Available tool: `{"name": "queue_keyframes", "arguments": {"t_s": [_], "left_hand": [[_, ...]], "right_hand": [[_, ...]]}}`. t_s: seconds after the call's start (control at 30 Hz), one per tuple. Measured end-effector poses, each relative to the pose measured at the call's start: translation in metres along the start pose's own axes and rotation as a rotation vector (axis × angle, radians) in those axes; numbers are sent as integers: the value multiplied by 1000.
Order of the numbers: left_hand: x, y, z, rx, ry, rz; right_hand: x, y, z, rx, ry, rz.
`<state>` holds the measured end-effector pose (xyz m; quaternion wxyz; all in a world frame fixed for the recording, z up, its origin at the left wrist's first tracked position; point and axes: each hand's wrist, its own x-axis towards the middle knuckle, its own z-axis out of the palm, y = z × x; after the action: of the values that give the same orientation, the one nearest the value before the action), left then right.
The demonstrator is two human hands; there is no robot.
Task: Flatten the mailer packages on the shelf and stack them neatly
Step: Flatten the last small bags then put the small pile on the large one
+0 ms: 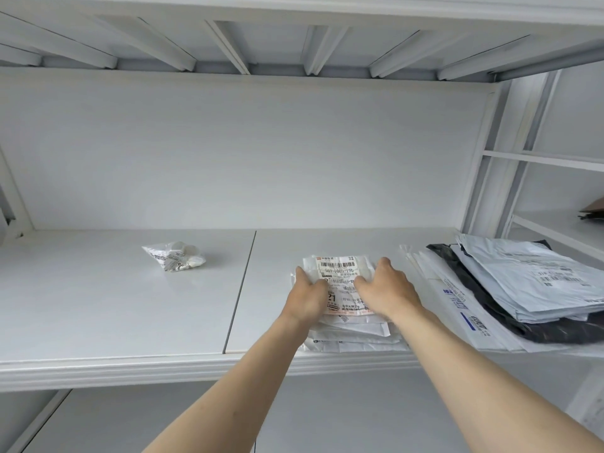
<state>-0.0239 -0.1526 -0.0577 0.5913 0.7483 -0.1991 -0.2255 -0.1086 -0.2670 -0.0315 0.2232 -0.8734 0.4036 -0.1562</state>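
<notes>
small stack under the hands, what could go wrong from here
1. The small stack reaches the shelf's front edge; pressing with the left hand and right hand could slide lower mailers off.
2. The big pile to the right is fanned out and overhangs the front edge, so a nudge could tip it.
3. The crumpled mailer sits apart on the left, easy to forget.

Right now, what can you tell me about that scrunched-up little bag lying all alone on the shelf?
The crumpled mailer is a small white plastic bag with dark print, scrunched into a lumpy wad and not yet flattened. It lies alone on the left half of the white shelf, touching nothing else, well left of both hands.
</notes>
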Motion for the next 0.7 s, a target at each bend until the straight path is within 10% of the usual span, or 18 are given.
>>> {"name": "queue_keyframes", "arguments": {"t_s": [0.33, 0.7], "left_hand": [[0, 3, -7, -123, 41, -1], [29, -27, -135, 314, 346, 62]], "right_hand": [[5, -18, 8, -14, 51, -164], [-14, -109, 62, -213, 58, -513]]}}
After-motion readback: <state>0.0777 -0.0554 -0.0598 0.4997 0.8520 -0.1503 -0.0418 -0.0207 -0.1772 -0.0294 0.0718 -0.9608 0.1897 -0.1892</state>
